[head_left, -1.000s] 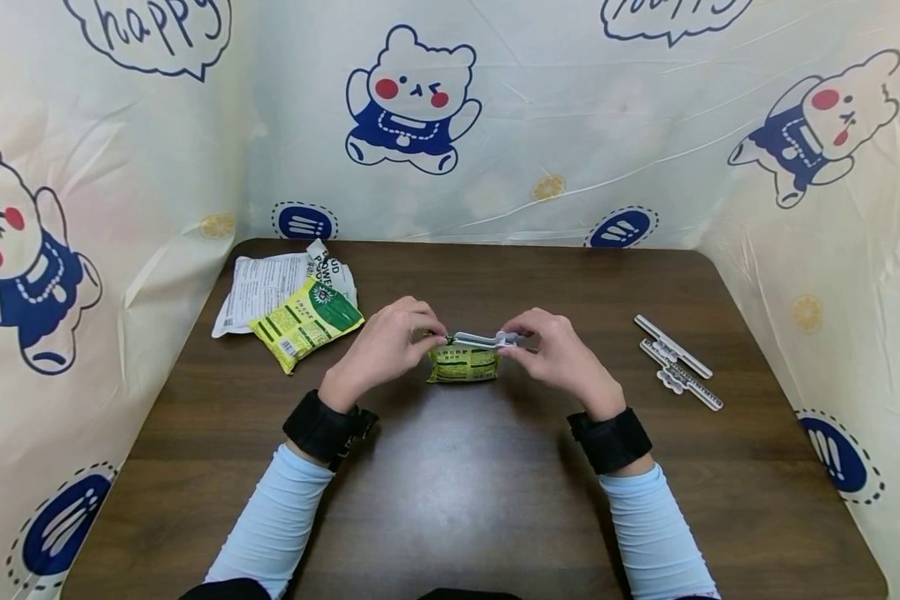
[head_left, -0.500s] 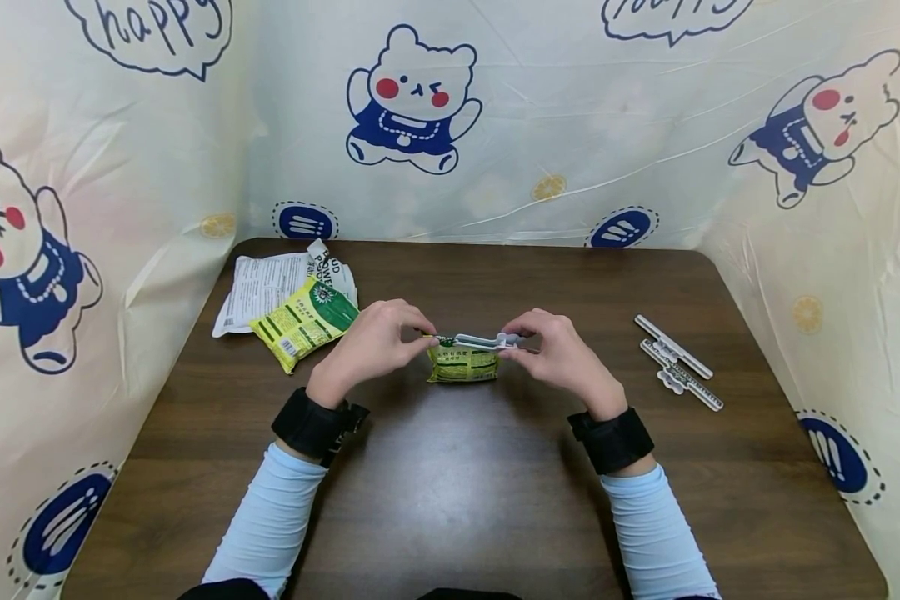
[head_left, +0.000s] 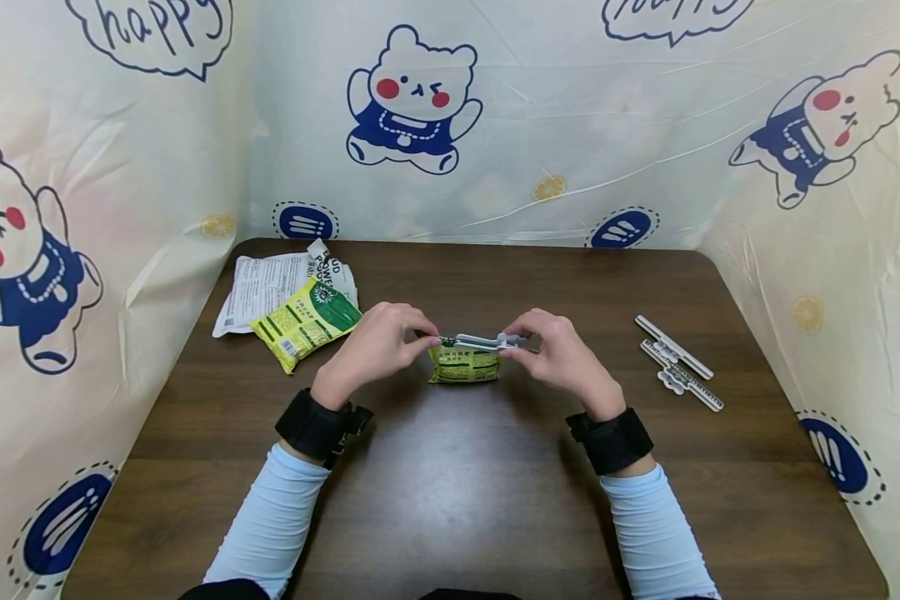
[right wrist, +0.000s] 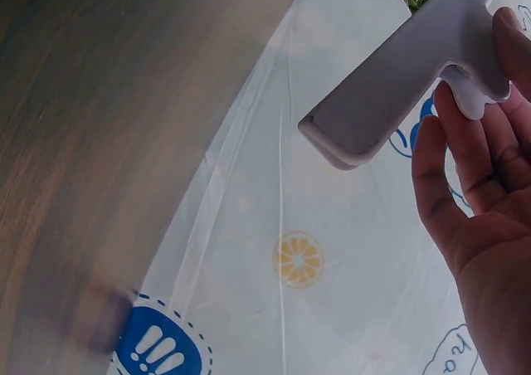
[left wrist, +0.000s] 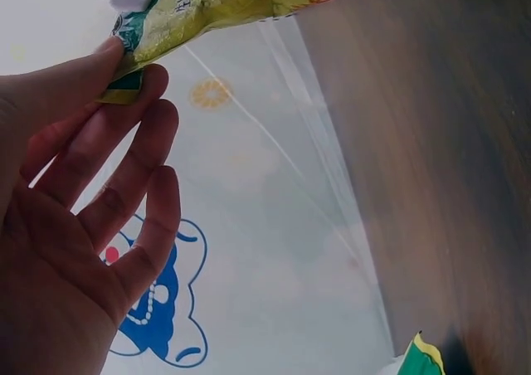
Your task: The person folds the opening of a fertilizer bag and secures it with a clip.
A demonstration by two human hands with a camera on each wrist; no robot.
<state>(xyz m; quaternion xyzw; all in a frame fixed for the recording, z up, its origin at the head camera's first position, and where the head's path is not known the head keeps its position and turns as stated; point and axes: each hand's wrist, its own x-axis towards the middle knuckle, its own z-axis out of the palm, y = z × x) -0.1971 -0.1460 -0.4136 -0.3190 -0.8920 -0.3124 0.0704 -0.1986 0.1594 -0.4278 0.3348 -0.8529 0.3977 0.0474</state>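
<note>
In the head view my left hand [head_left: 375, 343] pinches the top left corner of a small yellow-green packet [head_left: 463, 368] between thumb and index finger. The left wrist view shows that packet [left wrist: 241, 6] up close, its green corner between the fingertips and the other fingers loosely bent. My right hand [head_left: 558, 354] grips the handle of a pale grey bag clip [head_left: 476, 342], which lies across the packet's top edge. From the right wrist, the clip [right wrist: 398, 76] shows its long bar and the lever under my fingers. Whether its bars clamp the packet, I cannot tell.
Another yellow-green packet [head_left: 307, 325] lies on a white printed bag [head_left: 258, 287] at the table's back left. Two more clips, a plain-looking one [head_left: 672, 346] and one with a flower-shaped handle [head_left: 681, 375], lie on the right. A printed curtain [head_left: 525, 125] surrounds the table.
My left hand has shifted slightly left and down, and its fingertips now pinch nearer the packet's outer corner. The right hand and the clip stay almost still.
</note>
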